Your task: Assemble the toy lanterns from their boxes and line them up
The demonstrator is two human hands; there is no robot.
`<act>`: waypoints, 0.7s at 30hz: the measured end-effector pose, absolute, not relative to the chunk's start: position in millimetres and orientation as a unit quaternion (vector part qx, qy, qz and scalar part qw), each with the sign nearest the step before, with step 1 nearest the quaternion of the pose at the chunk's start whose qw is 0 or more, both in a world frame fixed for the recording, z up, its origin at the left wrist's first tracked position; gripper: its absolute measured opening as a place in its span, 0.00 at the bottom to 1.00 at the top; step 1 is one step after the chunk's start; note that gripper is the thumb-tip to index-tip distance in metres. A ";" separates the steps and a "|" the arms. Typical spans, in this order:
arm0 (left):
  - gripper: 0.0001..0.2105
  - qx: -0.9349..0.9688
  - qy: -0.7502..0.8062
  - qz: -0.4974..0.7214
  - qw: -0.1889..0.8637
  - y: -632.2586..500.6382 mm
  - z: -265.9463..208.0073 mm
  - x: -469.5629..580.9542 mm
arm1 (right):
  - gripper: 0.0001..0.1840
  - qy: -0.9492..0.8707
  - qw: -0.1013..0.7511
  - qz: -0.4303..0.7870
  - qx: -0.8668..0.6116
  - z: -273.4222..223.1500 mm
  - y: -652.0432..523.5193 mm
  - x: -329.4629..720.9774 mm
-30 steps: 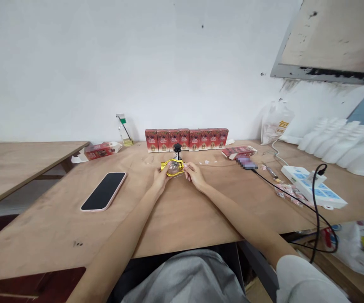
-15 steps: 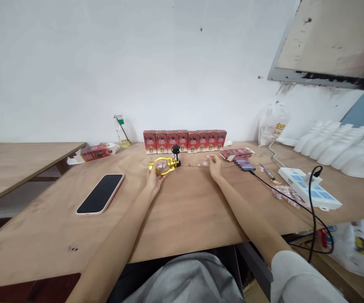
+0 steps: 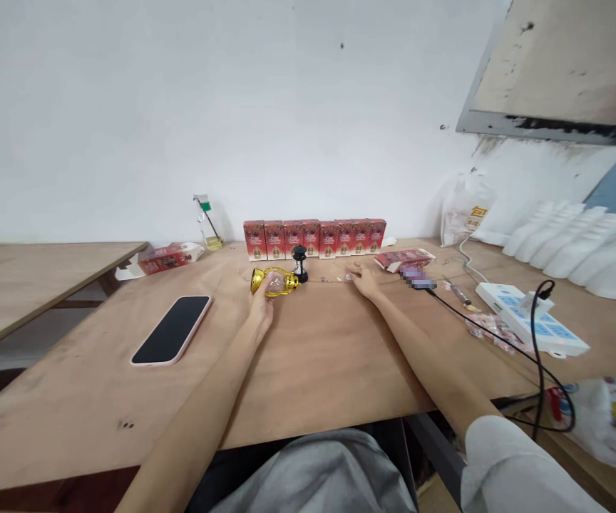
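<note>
at a wooden table (image 3: 319, 363), your left hand (image 3: 262, 306) is wrapped around a small gold lantern (image 3: 276, 282) with a clear globe, the thumb across its side. the gold lantern is tipped over, its long axis running left to right, its broad end towards your left and its narrower end pointing towards your right hand (image 3: 364, 281), which is well apart from it; your left is plainly the nearer. just past the narrow end, a black lantern (image 3: 300, 265) stands upright; whether the two touch, you cannot tell from here. your right hand reaches forward, its fingertips bent at small pale scraps (image 3: 348, 277) near a red box (image 3: 405, 259) lying down; whether they pinch one is too small to make out. your left hand hides part of the gold lantern, and whether it rests on the table is unclear.
</note>
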State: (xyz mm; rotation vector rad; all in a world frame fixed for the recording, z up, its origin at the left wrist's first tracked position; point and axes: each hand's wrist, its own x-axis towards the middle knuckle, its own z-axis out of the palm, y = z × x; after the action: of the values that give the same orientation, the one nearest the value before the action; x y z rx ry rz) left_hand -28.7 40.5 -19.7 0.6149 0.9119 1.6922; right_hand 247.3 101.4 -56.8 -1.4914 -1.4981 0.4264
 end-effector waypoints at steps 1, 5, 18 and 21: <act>0.16 0.261 0.379 0.714 0.527 40.1 -18.6 -27.5 | 0.19 -0.623 0.466 0.178 -0.602 -57.0 97.9 245.9; 0.22 0.372 0.390 0.715 0.446 36.2 -16.6 -21.6 | 0.22 -0.662 0.454 0.197 -0.563 -56.6 85.8 238.1; 0.14 0.822 0.430 0.371 -0.047 1.6 -10.4 -15.8 | 0.12 -0.734 0.573 0.078 -0.356 -35.2 -6.6 152.6; 0.14 0.817 0.440 0.366 -0.065 0.4 -10.3 -14.1 | 0.14 -0.735 0.582 0.060 -0.343 -33.0 -10.2 147.9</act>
State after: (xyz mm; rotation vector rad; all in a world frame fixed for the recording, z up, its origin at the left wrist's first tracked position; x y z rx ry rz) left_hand -14.1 0.4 -10.3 2.6794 1.4431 1.2001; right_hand 147.9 -10.2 -33.0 -0.8001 -1.7171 0.1394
